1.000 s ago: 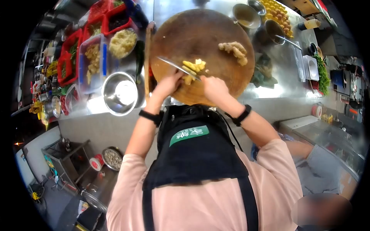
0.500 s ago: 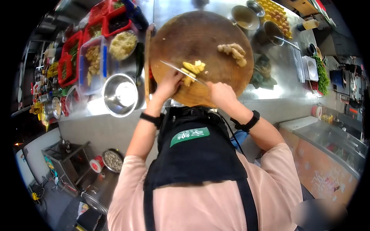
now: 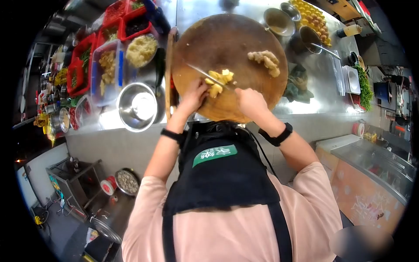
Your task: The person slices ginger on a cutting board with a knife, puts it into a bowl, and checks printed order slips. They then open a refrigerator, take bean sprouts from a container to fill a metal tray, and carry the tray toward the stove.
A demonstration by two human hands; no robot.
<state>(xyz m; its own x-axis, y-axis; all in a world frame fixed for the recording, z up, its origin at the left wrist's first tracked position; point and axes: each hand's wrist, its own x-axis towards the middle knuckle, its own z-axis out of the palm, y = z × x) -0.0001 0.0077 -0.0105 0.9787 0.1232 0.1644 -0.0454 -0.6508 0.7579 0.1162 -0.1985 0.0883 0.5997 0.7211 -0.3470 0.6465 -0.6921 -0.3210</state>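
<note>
My right hand (image 3: 252,105) is closed round the handle of a knife (image 3: 198,70), whose blade slants up to the left over peeled yellow ginger (image 3: 220,77). My left hand (image 3: 195,95) has its fingers curled against a piece of ginger (image 3: 214,91) on the near side of the blade. Both hands work over a round wooden chopping board (image 3: 214,41). Farther right on the board lies an unpeeled ginger root (image 3: 266,61), apart from both hands. The knife's handle is hidden in my right fist.
Left of the board stand a steel bowl (image 3: 124,115), a bowl of pale chopped food (image 3: 142,50), a clear tub of ginger (image 3: 97,94) and red baskets (image 3: 74,89). To the right are a dark cloth (image 3: 299,87), metal pots (image 3: 301,41) and an egg tray (image 3: 316,19).
The knife blade has shifted slightly up and to the right, its tip farther from my left hand. The near ginger pieces have shifted a little, and both hands stay close to their former places.
</note>
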